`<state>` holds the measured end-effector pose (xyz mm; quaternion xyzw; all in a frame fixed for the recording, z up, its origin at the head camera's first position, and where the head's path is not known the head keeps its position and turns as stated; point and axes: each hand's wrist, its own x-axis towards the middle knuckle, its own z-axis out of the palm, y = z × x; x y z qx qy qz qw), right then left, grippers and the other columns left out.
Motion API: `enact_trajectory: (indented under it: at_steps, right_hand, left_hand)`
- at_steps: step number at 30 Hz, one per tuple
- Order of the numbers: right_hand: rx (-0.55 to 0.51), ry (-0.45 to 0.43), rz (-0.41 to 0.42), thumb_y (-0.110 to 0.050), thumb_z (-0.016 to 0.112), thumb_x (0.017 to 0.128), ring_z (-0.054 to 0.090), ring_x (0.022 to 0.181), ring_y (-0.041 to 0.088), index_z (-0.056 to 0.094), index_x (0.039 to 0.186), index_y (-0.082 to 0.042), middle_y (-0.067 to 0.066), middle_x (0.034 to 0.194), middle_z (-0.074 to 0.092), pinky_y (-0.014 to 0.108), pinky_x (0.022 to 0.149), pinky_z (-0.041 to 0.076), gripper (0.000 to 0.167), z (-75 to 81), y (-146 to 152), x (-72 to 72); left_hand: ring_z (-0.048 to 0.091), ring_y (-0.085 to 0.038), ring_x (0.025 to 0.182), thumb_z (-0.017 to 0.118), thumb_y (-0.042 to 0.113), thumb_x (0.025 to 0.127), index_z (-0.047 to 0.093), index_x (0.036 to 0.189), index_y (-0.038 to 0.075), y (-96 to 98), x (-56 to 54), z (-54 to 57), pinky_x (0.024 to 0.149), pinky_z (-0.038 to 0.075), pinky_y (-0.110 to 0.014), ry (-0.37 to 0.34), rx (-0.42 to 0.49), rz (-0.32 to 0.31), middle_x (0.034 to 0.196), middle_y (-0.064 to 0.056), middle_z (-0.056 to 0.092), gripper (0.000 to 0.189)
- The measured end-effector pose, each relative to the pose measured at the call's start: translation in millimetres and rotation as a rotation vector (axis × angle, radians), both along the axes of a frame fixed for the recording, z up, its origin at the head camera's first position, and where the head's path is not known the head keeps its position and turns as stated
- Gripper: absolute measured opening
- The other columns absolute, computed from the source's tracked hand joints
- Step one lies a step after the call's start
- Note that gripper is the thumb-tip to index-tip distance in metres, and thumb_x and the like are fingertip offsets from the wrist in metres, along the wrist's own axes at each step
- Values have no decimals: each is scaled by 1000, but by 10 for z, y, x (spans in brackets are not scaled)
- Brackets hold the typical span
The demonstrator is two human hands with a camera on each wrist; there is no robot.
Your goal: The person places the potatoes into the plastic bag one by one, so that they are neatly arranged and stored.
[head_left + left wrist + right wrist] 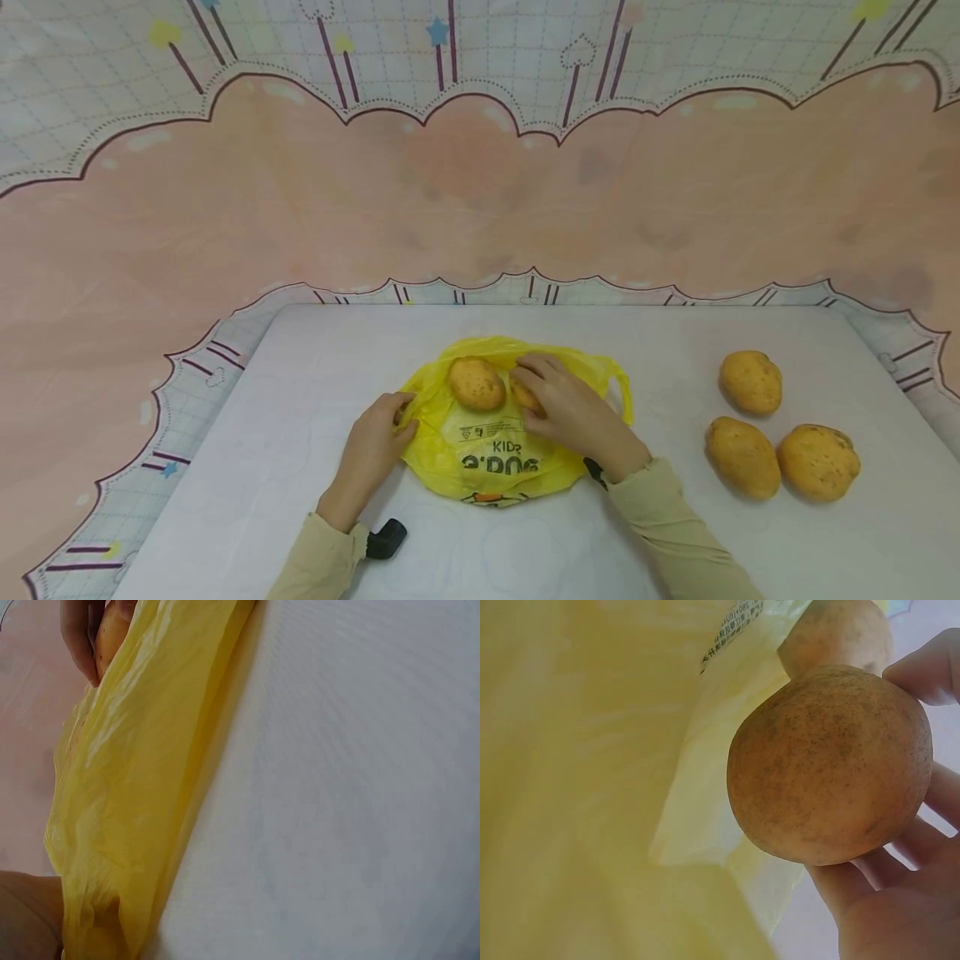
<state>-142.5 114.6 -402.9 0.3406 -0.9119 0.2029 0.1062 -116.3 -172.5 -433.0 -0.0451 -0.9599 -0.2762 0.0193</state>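
Note:
A yellow plastic bag (435, 471) with printed lettering lies on the table, its mouth spread. My left hand (372, 446) pinches the bag's left edge; in the left wrist view a fingertip shows through the thin plastic. With thumb and fingers round it, my right hand (573, 408) holds a potato (829, 769) over the bag's opening. In the head view the hand covers much of that potato. Beside it, another potato (476, 384) rests on the bag. One handle loop of the bag sticks out past the right hand.
Three more potatoes lie grouped on the right of the white table (315, 358): one at the back (751, 382), one at front left (743, 458) and one at front right (818, 463). A patterned cloth (480, 200) hangs behind the table.

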Motion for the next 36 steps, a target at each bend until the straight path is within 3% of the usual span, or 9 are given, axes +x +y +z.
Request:
enact_trajectory:
  at_steps: [18,29,36]
  right_hand:
    - [25,43,25,-4,71,82,49,128,28,61,127,-1,16,136,55,39,110,42,47,-155,-64,-63]
    - [39,106,29,-2,66,93,48,133,29,59,131,0,16,139,54,39,113,38,38,-205,-74,-63]
    - [58,152,6,-5,66,94,48,132,28,60,129,-1,15,138,55,38,113,39,35,-229,-99,-60]
  left_hand:
    - [60,-25,91,70,9,90,62,126,-2,-3,-4,-27,80,52,-42,20,-10,-8,106,-13,65,38]
    - [60,-25,91,70,10,91,62,126,-2,0,-2,-28,81,52,-42,20,-18,-5,108,-14,66,37]
    - [60,-25,92,70,10,91,62,126,-1,0,-3,-25,81,52,-42,15,-18,-6,108,-13,66,37]
